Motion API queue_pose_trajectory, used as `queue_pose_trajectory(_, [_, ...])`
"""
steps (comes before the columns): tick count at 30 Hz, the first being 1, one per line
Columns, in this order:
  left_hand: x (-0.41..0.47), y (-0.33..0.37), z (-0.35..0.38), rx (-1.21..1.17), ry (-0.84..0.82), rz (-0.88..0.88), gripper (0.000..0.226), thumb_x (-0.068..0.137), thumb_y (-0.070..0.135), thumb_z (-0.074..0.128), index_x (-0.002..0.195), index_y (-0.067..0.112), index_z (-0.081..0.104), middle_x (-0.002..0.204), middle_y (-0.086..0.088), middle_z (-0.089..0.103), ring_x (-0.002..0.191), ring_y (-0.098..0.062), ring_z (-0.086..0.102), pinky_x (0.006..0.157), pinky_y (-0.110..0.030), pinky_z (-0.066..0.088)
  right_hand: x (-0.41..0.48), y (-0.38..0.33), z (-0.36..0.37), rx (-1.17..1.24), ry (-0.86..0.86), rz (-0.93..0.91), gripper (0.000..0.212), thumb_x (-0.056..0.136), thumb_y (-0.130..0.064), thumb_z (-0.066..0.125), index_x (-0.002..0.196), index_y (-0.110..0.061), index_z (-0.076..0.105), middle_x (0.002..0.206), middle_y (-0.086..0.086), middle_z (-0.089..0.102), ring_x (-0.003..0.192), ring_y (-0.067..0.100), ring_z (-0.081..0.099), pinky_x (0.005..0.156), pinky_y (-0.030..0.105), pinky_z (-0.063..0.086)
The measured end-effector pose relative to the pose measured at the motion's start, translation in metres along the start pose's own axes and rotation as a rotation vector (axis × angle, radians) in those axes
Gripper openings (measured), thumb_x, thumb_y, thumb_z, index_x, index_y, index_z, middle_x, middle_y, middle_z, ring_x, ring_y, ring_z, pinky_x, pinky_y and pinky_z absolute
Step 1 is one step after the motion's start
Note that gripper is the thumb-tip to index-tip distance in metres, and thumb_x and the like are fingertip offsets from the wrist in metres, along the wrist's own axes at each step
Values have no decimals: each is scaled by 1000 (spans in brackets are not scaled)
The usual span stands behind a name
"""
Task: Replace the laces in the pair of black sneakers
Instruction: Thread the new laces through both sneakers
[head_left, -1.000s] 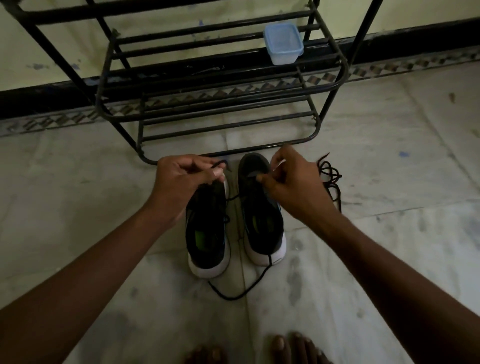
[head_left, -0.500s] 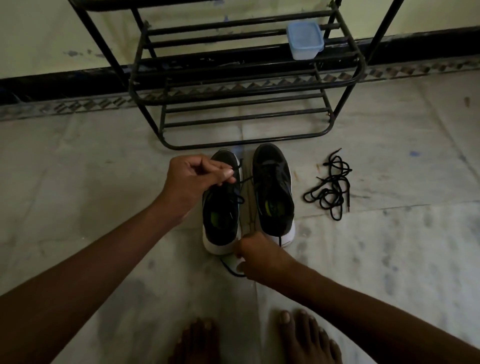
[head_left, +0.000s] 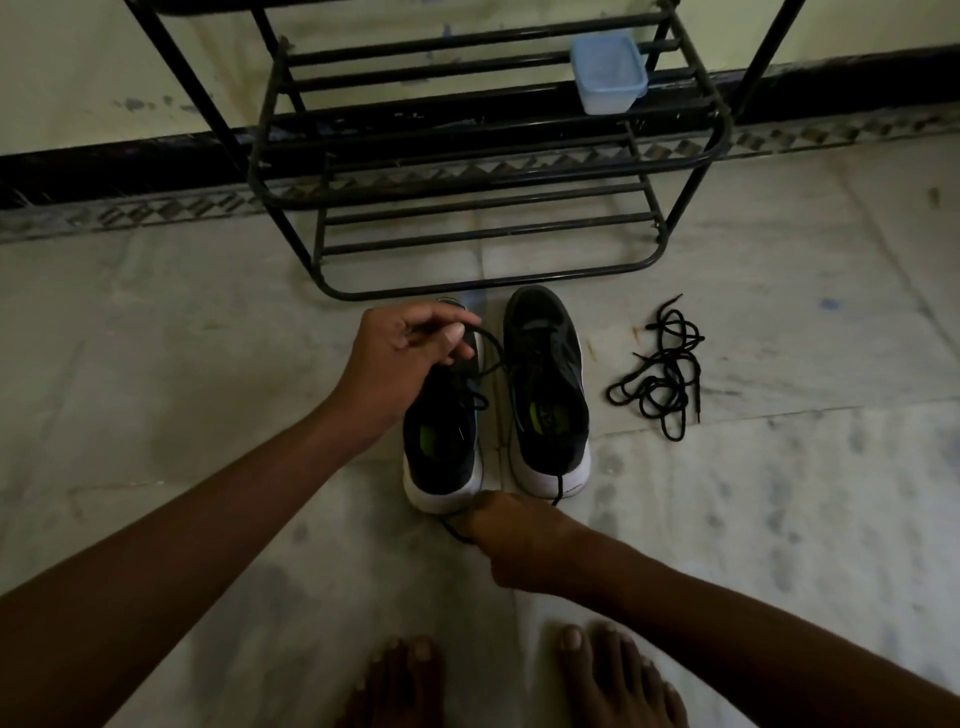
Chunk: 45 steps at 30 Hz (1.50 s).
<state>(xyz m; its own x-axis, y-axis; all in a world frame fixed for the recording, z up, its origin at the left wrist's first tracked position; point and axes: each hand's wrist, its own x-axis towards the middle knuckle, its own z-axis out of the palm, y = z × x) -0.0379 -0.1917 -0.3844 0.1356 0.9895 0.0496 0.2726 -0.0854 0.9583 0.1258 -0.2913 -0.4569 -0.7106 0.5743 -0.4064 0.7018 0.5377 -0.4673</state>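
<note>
Two black sneakers with white soles stand side by side on the floor, toes pointing away: the left sneaker (head_left: 441, 441) and the right sneaker (head_left: 548, 384). My left hand (head_left: 410, 348) hovers over the left sneaker's toe and pinches one end of a black lace (head_left: 493, 358) that trails between the shoes. My right hand (head_left: 514, 540) is down on the floor just behind the heels, fingers curled on the lace's other end (head_left: 454, 530). A loose tangle of black laces (head_left: 660, 379) lies on the floor right of the shoes.
A black metal shoe rack (head_left: 467, 171) stands against the wall just beyond the sneakers, with a blue plastic box (head_left: 608, 73) on a shelf. My bare feet (head_left: 613, 680) are at the bottom edge. The floor is pale stone tile.
My right hand dropped from the right sneaker's tongue to the floor behind the heels and took the lace end there. My left hand kept its pinch on the lace.
</note>
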Motion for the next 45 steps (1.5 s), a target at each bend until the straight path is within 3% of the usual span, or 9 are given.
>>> queue_pose_trajectory(4, [4,14,1,-132,54,-1,14,97,0,63,106,2,74,91,-9,79,84,-23,77,75,-24,58,-11,4,-56,319,172,45,22,88,-1,60,105,-10,70,104,6,69,93,15,66,83,28,57])
queue_pose_trajectory(8, [11,37,1,-334,128,-11,7,90,-1,71,97,1,73,94,-18,77,87,-31,76,79,-34,59,-31,20,-120,587,433,98,16,88,-5,67,96,-15,76,80,-12,70,72,-3,64,69,13,47])
queue_pose_trajectory(10, [18,51,2,-430,161,-5,8,83,5,77,89,2,72,93,-22,76,84,-30,75,77,-34,60,-43,28,-143,750,566,93,5,91,-14,71,91,-17,74,70,-6,69,65,4,65,62,19,49])
queue_pose_trajectory(13, [32,69,1,-471,202,20,17,76,13,80,83,3,69,90,-22,77,85,-31,77,76,-31,60,-52,38,-176,938,785,50,7,93,-13,70,89,-8,72,72,16,70,60,30,63,54,32,51])
queue_pose_trajectory(20, [73,102,-3,-376,178,68,22,92,2,69,112,13,71,97,-6,80,93,-20,77,72,-22,58,-57,47,-264,992,1080,-55,7,96,-5,63,95,1,66,70,11,69,52,24,64,43,26,45])
queue_pose_trajectory(26, [95,118,0,-378,185,2,12,92,-2,68,103,-1,71,89,-12,79,83,-22,78,59,-21,56,-71,33,-341,817,1196,-160,19,98,-15,65,89,1,67,74,15,72,51,29,67,41,26,44])
queue_pose_trajectory(31, [107,129,5,-363,192,-20,10,90,1,73,99,1,69,89,-11,79,87,-25,78,67,-27,59,-80,22,-382,798,1240,-177,13,97,-6,63,93,6,63,77,17,74,51,29,68,39,25,43])
queue_pose_trajectory(39, [113,143,3,-358,133,-11,16,96,3,65,107,10,75,94,-7,80,88,-20,78,70,-21,61,-78,14,-394,752,1194,-139,21,103,-14,53,91,2,60,80,15,75,52,28,66,41,24,43])
queue_pose_trajectory(45, [116,149,5,-358,143,4,12,98,15,66,102,5,73,92,-10,80,87,-27,78,70,-31,61,-80,13,-391,754,1190,-148,15,102,-12,54,95,0,58,78,15,75,49,27,61,41,21,42])
